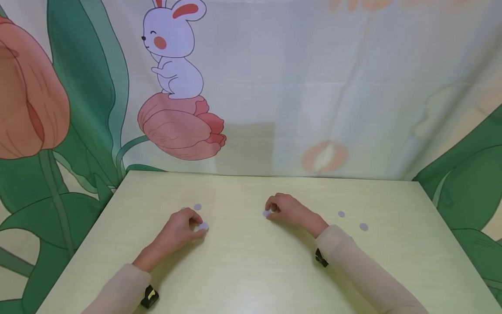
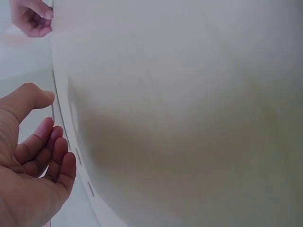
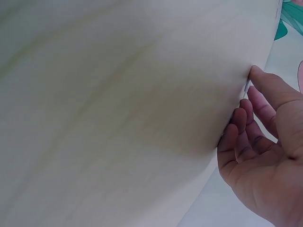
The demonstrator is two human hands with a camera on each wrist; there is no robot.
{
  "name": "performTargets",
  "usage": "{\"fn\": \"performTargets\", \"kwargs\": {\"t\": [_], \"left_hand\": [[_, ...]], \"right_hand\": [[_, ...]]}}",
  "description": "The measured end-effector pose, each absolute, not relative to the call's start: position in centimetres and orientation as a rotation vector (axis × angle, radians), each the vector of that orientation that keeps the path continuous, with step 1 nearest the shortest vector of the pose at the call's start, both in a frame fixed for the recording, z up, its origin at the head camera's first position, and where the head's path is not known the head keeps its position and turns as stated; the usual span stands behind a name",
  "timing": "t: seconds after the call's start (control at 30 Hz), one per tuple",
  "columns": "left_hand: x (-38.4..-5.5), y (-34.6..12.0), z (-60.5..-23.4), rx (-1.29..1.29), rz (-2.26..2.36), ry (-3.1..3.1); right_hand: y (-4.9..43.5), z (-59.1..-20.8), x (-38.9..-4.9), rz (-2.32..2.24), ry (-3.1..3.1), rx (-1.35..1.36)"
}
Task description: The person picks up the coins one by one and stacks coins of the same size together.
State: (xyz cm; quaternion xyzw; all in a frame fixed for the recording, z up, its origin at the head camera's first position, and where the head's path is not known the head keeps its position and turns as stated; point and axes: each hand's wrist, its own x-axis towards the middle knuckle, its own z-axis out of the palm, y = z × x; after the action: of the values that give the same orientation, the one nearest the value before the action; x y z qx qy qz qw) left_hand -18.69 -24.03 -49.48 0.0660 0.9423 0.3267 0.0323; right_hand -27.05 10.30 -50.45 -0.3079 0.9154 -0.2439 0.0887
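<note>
In the head view my left hand [image 1: 178,231] is over the left half of the table, pinching a small flat pale-lilac disc [image 1: 203,226] by its edges between thumb and forefinger. The left wrist view shows that disc [image 2: 53,112] edge-on and raised off the tabletop. My right hand [image 1: 292,211], near the middle of the table, holds a similar disc [image 1: 267,213] between thumb and forefinger. In the right wrist view this disc [image 3: 246,87] appears as a thin edge close to the tabletop, and the other fingers are curled near the surface.
Just beyond my left hand lies a loose disc [image 1: 198,206], with another disc [image 1: 183,209] partly hidden by that hand. Two more lie to the right, a farther disc [image 1: 341,214] and a nearer disc [image 1: 364,227]. A printed curtain [image 1: 251,87] hangs behind the pale table [image 1: 251,270].
</note>
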Motion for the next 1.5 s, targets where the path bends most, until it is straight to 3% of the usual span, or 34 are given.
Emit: {"fn": "performTargets", "kwargs": {"t": [0.47,1.5], "left_hand": [[-19.2,-22.1,-48.7,0.333,1.025,2.932],[-19.8,-20.5,-48.1,0.33,1.056,2.898]], "right_hand": [[10.3,-50.3,-27.0,-0.835,2.699,-0.836],[10.2,-50.6,-27.3,-0.757,2.683,-0.804]]}}
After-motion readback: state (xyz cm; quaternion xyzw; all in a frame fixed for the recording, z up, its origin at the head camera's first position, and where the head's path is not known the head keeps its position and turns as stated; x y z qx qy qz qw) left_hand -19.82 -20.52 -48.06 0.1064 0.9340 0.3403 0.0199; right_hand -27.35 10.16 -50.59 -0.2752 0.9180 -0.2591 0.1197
